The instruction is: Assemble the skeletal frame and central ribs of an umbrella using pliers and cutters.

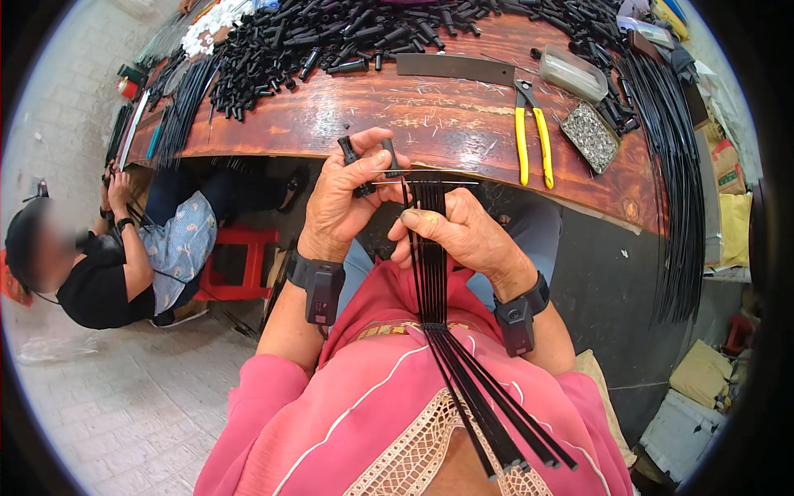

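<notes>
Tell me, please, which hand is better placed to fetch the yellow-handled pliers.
Probably the right hand, which is nearer the pliers, though gripping black strands; the left hand, farther away, holds black tubes.

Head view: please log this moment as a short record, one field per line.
Left hand: holds short black tubes
Right hand: grips a row of thin black rods
Rods' lower ends: over the pink top
Table: heaped black parts, yellow-handled pliers, tray of small silvery pieces
Nearby: another person, at left, by a red stool
</notes>
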